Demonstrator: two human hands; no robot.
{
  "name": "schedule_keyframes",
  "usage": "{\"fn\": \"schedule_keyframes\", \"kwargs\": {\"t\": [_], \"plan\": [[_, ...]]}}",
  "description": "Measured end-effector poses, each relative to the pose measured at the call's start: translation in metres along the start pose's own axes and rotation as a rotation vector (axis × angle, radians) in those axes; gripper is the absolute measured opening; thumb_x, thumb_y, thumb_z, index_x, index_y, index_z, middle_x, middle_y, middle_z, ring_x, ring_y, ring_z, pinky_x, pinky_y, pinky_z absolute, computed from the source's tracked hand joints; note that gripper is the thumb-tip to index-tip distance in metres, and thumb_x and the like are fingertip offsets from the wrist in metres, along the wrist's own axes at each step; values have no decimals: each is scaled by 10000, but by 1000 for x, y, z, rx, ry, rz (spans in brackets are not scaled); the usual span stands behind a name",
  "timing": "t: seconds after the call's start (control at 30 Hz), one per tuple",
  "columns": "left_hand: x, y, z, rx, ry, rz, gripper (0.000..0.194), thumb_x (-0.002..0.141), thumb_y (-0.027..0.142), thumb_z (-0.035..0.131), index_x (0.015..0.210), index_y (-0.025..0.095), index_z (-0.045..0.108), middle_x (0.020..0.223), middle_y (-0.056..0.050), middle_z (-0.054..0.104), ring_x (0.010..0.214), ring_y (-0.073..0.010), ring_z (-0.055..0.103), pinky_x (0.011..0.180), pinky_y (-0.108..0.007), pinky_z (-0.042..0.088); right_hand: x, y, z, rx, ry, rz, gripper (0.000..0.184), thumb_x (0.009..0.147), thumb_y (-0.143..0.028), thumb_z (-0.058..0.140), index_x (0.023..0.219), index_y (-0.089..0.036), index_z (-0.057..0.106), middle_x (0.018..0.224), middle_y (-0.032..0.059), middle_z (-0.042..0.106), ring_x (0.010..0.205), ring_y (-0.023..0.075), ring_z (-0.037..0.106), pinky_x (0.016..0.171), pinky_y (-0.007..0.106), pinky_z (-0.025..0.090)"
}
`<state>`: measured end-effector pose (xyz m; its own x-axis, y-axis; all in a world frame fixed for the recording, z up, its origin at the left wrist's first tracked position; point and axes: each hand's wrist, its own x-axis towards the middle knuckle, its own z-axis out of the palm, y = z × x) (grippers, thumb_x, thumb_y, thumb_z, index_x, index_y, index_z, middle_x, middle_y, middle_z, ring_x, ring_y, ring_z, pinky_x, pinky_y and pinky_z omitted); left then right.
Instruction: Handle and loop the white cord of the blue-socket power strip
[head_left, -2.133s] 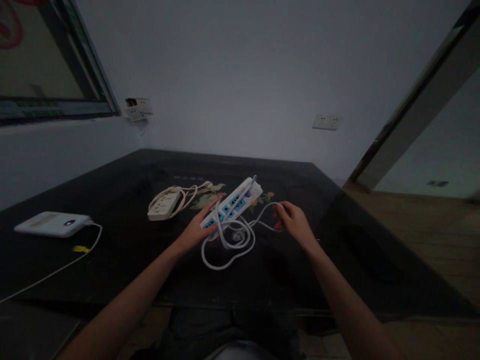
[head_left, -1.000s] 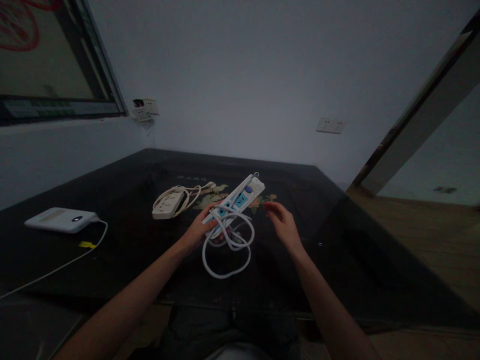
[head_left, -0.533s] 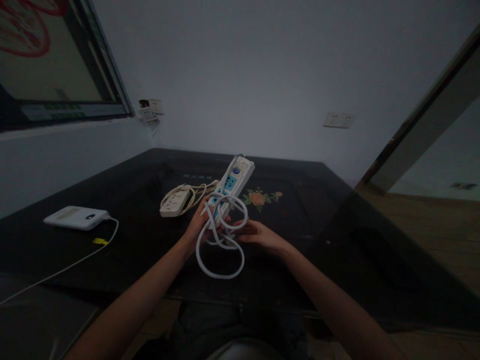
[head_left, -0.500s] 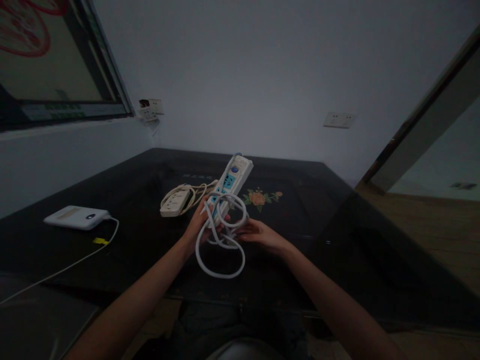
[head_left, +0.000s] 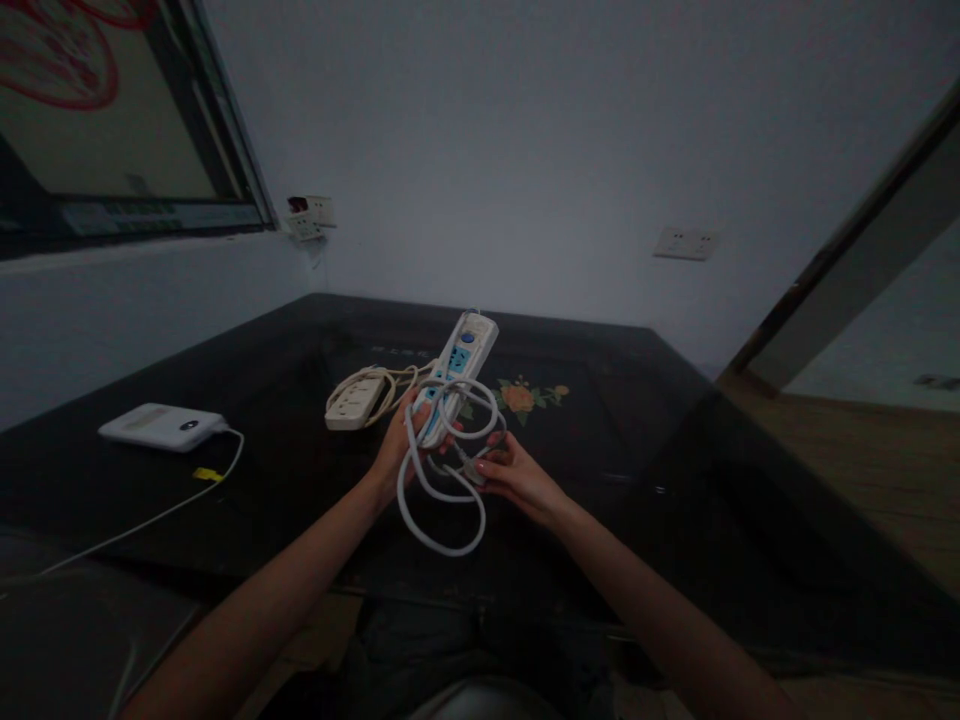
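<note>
A white power strip [head_left: 480, 336] with blue socket faces and a dark blue switch tilts up and away from me above the table. My left hand [head_left: 396, 442] is wrapped around its near end. Loops of its thick white cord [head_left: 447, 552] hang over the strip and below it. Between the closed fingers of my right hand [head_left: 521, 480] is the cord's plug [head_left: 472, 470], partly covered by the fingertips. Just left of my left hand, a second, cream power strip [head_left: 352, 405] lies on the table with its cord coiled round it.
The dark table [head_left: 600, 560] has a painted flower [head_left: 517, 397]. At left lie a white device with a small round display [head_left: 165, 428], its thin cable [head_left: 161, 518] and a yellow scrap [head_left: 208, 474]. Wall sockets [head_left: 685, 243] are at the back, a window [head_left: 142, 110] at upper left.
My right hand has shifted slightly left and its fingers have closed around the plug. The cord loops have changed shape a little. My left hand keeps its hold on the power strip.
</note>
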<state>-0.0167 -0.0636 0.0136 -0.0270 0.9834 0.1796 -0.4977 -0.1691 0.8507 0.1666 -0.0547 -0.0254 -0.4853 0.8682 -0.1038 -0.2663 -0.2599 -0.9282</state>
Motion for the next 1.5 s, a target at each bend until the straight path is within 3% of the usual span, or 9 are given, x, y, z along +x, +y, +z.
{"fn": "schedule_keyframes", "kwargs": {"t": [0.17, 0.37, 0.77, 0.93, 1.1, 1.2, 1.27, 1.4, 1.5], "plan": [[2, -5, -2, 83, 6, -3, 550, 723, 399, 718, 1156, 189, 452, 715, -12, 660, 501, -168, 640, 384, -204, 469, 6, 9, 6, 8, 188, -74, 671, 529, -276, 826, 1034, -243, 386, 741, -85, 563, 518, 115, 627, 532, 256, 505], [2, -10, -6, 218, 6, -50, 550, 712, 368, 723, 1184, 198, 497, 739, -4, 656, 451, -132, 601, 395, -211, 483, -9, 8, 12, -11, 387, -237, 611, 530, -275, 818, 952, -253, 377, 821, -78, 570, 611, 108, 628, 593, 258, 521], [0, -6, -7, 230, -76, -52, 614, 725, 404, 705, 1254, 204, 466, 681, -5, 670, 446, -144, 596, 413, -228, 491, -42, 14, 38, -114, 128, -140, 268, 673, -315, 732, 849, -184, 579, 716, -13, 621, 610, 117, 590, 623, 269, 487], [3, -8, -12, 240, -153, -3, 582, 744, 423, 695, 1224, 193, 461, 666, -19, 676, 465, -167, 621, 408, -220, 477, -40, 26, 46, -397, 55, -247, 155, 746, -271, 645, 872, -181, 659, 1007, 65, 559, 774, 143, 588, 623, 264, 498], [2, -8, -11, 230, -147, -15, 612, 742, 415, 703, 1259, 199, 457, 665, -12, 667, 474, -163, 617, 424, -224, 476, -52, 30, 56, -903, 31, -395, 311, 793, -305, 655, 1091, -215, 642, 1260, 113, 491, 1058, 236, 534, 888, 397, 480], [1, -8, -9, 239, -125, -26, 603, 749, 408, 698, 1271, 215, 468, 646, -4, 649, 478, -173, 620, 424, -232, 476, -59, 33, 60, -1145, 0, -435, 665, 594, -458, 806, 1182, -221, 604, 1340, 129, 454, 1222, 337, 396, 1012, 498, 388], [2, -8, -9, 245, -111, -19, 578, 756, 402, 691, 1265, 225, 482, 645, -3, 643, 482, -178, 622, 422, -237, 476, -62, 35, 62, -1262, 23, -437, 771, 526, -432, 847, 1219, -223, 581, 1347, 139, 444, 1212, 354, 393, 991, 505, 408], [4, -8, -9, 239, -73, -25, 586, 710, 381, 732, 1226, 204, 520, 678, -15, 658, 464, -171, 613, 417, -245, 484, -64, 36, 57, -1375, 173, -411, 486, 723, -179, 684, 1196, -244, 593, 1149, 127, 556, 1043, 290, 527, 828, 416, 492], [4, -8, -8, 214, -27, -38, 578, 700, 376, 737, 1199, 180, 520, 652, -9, 652, 446, -160, 601, 397, -233, 479, -58, 32, 44, -1199, 295, -365, 347, 770, -123, 542, 1094, -233, 597, 929, 71, 615, 819, 214, 603, 727, 339, 488]]}}
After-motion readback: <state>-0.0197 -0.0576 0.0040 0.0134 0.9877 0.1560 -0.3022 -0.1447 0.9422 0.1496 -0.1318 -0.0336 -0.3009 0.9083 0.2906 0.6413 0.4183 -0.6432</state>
